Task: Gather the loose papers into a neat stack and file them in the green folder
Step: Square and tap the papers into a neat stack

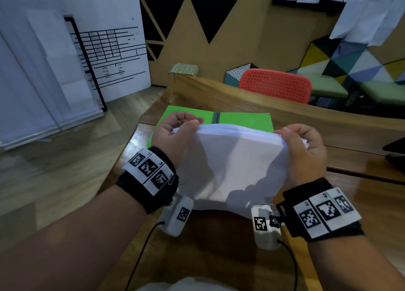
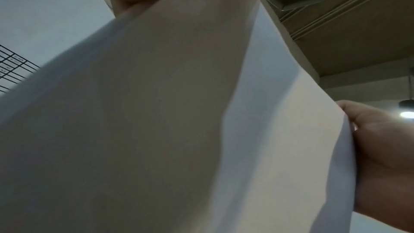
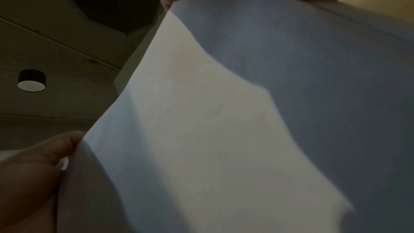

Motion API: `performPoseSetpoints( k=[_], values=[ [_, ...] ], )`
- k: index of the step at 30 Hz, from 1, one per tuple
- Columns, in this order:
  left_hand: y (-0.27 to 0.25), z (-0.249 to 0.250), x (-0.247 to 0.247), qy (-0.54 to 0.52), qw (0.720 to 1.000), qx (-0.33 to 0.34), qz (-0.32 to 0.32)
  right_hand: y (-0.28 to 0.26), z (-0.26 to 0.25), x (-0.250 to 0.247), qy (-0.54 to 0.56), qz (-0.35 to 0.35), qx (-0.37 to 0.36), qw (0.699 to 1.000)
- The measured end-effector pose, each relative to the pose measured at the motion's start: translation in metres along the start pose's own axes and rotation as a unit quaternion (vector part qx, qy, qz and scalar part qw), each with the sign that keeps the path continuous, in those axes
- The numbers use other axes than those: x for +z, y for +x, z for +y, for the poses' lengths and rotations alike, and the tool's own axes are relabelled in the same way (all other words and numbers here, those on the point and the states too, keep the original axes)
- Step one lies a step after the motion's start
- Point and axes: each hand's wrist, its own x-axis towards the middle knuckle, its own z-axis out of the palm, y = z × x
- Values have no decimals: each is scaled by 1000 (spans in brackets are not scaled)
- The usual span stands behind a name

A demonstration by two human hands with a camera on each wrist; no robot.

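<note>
My left hand [image 1: 175,135] and right hand [image 1: 300,143] pinch the upper corners of the papers [image 1: 230,165], thumbs toward me, stack upright and bowed so the edges can be squared, I judge. Folder [image 1: 243,119] lies open on the table [image 1: 361,192] at twelve o'clock, just beyond, ready to receive.

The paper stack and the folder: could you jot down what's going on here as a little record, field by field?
papers: white stack held up above the table, top edge bowed
left hand: grips the stack's upper left corner
right hand: grips the upper right corner
green folder: lies open on the wooden table, behind the stack
papers in folder: none seen; much of it is hidden
background: red chair beyond the table
</note>
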Motion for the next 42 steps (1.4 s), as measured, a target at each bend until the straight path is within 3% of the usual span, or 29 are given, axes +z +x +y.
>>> performPoseSetpoints(
  k=[8, 11, 14, 16, 19, 24, 30, 36, 42],
  values=[
    [4, 4, 4, 5, 1000, -17, -9, -1, -1, -1, -2, -1, -15, 1000],
    [4, 3, 3, 41, 999, -22, 5, -1, 9, -12, 31, -71, -11, 997],
    [-6, -1, 3, 67, 996, -41, -50, -5, 16, -12, 10, -114, -4, 993],
    [-13, 3, 6, 107, 990, -54, -68, -9, 15, -6, -32, -81, 0, 996],
    [-16, 5, 6, 120, 991, -59, -18, -10, 10, -3, -9, -24, 12, 1000],
    [-18, 12, -1, 88, 996, 26, -16, -9, 2, -7, 39, -29, 19, 999],
    [-4, 12, 3, 17, 998, -37, 40, -4, 1, -3, 17, 3, 15, 1000],
    [-3, 9, 2, -32, 998, -36, 31, 1, 6, -5, 30, 13, 64, 997],
    [-1, 14, 1, -9, 999, -32, 29, 8, 4, -7, 44, 40, 46, 997]
  ],
)
